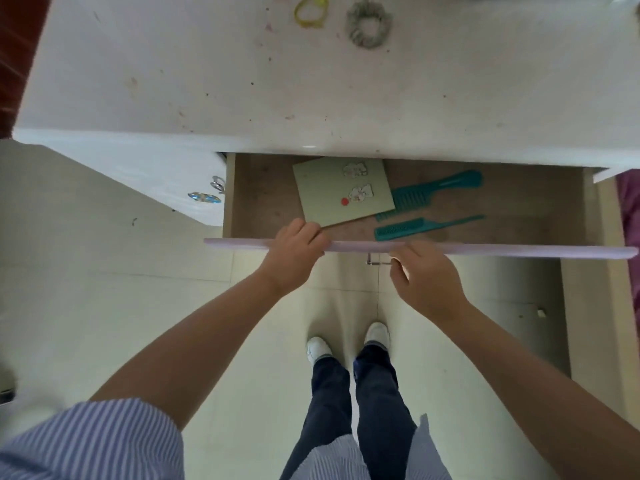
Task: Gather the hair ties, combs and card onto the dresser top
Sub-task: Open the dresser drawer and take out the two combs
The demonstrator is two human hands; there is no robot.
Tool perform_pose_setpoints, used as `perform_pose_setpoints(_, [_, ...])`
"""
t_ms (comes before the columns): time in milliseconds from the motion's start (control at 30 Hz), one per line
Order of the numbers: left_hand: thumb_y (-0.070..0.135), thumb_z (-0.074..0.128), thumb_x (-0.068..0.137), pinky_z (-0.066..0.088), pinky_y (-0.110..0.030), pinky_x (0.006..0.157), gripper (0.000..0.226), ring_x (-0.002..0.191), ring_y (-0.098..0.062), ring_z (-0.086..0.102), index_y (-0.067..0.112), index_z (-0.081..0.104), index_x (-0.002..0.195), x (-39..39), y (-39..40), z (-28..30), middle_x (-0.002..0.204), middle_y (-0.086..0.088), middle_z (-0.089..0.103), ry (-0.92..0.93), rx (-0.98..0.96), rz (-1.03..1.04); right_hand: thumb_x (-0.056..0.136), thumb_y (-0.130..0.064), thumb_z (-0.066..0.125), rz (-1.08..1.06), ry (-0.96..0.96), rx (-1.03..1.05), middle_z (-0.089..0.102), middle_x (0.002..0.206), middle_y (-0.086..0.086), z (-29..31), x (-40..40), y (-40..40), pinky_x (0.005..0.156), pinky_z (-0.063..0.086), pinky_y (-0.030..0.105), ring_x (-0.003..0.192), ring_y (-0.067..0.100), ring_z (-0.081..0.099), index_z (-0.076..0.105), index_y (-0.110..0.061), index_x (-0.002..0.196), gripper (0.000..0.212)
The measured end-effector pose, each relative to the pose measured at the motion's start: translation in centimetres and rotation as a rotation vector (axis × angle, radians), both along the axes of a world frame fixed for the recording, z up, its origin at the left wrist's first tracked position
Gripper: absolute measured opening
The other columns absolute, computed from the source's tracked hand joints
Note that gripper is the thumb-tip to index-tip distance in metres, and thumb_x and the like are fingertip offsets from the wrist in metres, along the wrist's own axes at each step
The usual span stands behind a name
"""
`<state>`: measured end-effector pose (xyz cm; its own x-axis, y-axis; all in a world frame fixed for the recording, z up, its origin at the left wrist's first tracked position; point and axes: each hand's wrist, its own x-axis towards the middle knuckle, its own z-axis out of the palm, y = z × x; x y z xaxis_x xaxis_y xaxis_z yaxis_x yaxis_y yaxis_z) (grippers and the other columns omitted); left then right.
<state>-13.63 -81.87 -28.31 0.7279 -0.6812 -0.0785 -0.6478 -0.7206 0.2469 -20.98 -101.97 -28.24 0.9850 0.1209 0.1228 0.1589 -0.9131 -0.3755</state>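
Observation:
The drawer (519, 250) under the white dresser top (207, 81) stands pulled out. Inside lie a pale green card (332, 199) with stickers, a wide teal comb (433, 192) and a thin teal tail comb (422, 226). A yellow hair tie (310, 10) and a grey scrunchie (369, 24) rest at the far side of the dresser top. My left hand (294, 251) is curled over the drawer's front edge, just in front of the card. My right hand (427, 278) is closed around the metal drawer handle (375, 260) below the front edge.
A closed cabinet door (173, 181) with a shiny knob sits left of the drawer. Pale floor tiles lie below, with my white shoes (346, 341) between the arms. A purple fabric edge (630, 209) shows at the far right.

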Motion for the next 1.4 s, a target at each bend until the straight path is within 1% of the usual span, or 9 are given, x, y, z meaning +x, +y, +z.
perform_pose_setpoints(133, [-0.008,0.088,0.042,0.055,-0.032,0.042,0.033,0.053,-0.031,0.062,0.004,0.068,0.066,-0.8,-0.1,-1.5,0.062,-0.012,0.068,0.055,0.035,0.014,0.08,0.006,0.058,-0.06,0.187,0.029,0.07,0.079,0.023,-0.4,4.3,-2.5,0.063,0.056,0.037,0.072,0.034,0.066,0.068,0.006,0.084,0.011])
perform_pose_setpoints(267, [0.003,0.086,0.057,0.057,-0.037,0.052,0.024,0.062,-0.033,0.063,0.003,0.068,0.072,-0.2,-0.1,-2.1,0.07,-0.014,0.068,0.139,0.076,0.024,0.09,-0.002,0.045,-0.098,0.721,-0.372,0.06,0.119,0.016,-3.8,8.2,-6.6,0.089,0.051,0.04,0.107,0.031,0.057,0.053,-0.005,0.118,0.029])
perform_pose_setpoints(400, [0.035,0.054,0.091,0.046,-0.035,0.084,0.03,0.1,-0.027,0.056,0.012,0.061,0.109,1.9,-2.1,-2.1,0.107,-0.008,0.063,0.278,0.158,0.086,0.094,-0.01,0.041,-0.015,0.78,-0.425,0.053,0.128,0.018,-7.3,9.4,-8.6,0.096,0.046,0.042,0.115,0.033,0.052,0.047,-0.003,0.123,0.031])
perform_pose_setpoints(533, [0.025,0.047,0.095,0.044,-0.036,0.092,0.03,0.11,-0.027,0.052,0.009,0.056,0.118,2.4,-6.7,-2.4,0.119,-0.01,0.06,0.306,0.142,0.191,0.094,-0.011,0.042,0.038,0.862,-0.349,0.056,0.129,0.021,-7.6,10.5,-10.0,0.104,0.043,0.035,0.116,0.032,0.053,0.056,-0.001,0.12,0.031])
perform_pose_setpoints(800, [0.003,0.045,0.09,0.039,-0.039,0.096,0.03,0.117,-0.033,0.044,-0.001,0.049,0.119,3.1,-16.0,-6.1,0.125,-0.021,0.051,0.288,0.184,0.203,0.085,-0.008,0.046,-0.069,0.812,-0.42,0.066,0.106,0.014,-2.7,7.3,-14.8,0.073,0.051,0.034,0.096,0.032,0.063,0.062,-0.006,0.106,0.026])
perform_pose_setpoints(933, [0.012,0.042,0.094,0.019,-0.046,0.116,0.056,0.14,-0.037,0.014,0.003,0.017,0.143,4.4,-21.5,-8.5,0.151,-0.023,0.017,0.256,0.298,0.21,0.086,-0.008,0.047,-0.182,0.829,-0.323,0.064,0.106,0.015,-1.9,5.8,-16.9,0.07,0.048,0.033,0.098,0.033,0.061,0.059,-0.006,0.11,0.027])
perform_pose_setpoints(1100, [0.013,0.044,0.091,0.035,-0.046,0.101,0.052,0.121,-0.037,0.038,0.002,0.026,0.138,4.1,-22.9,-9.7,0.134,-0.024,0.04,0.137,0.424,0.181,0.092,-0.018,0.042,-0.264,0.752,-0.215,0.039,0.069,0.0,-1.3,3.7,-19.7,0.058,0.035,0.028,0.07,0.024,0.046,0.054,-0.011,0.106,0.019])
perform_pose_setpoints(1267, [0.018,0.049,0.088,0.035,-0.042,0.1,0.041,0.123,-0.033,0.036,0.003,0.042,0.125,4.3,-22.2,-9.4,0.134,-0.017,0.042,0.145,0.503,-0.079,0.094,-0.02,0.04,-0.291,0.712,-0.112,0.048,0.08,0.005,-0.9,1.8,-21.5,0.059,0.034,0.026,0.071,0.023,0.046,0.054,-0.012,0.099,0.017])
perform_pose_setpoints(1400, [0.014,0.045,0.092,0.04,-0.04,0.097,0.027,0.114,-0.031,0.046,0.006,0.046,0.118,3.6,-21.4,-7.6,0.126,-0.016,0.05,0.194,0.47,-0.1,0.095,-0.014,0.043,-0.272,0.596,0.023,0.064,0.101,0.01,-0.7,-0.2,-22.8,0.056,0.033,0.019,0.073,0.017,0.049,0.058,-0.012,0.103,0.017])
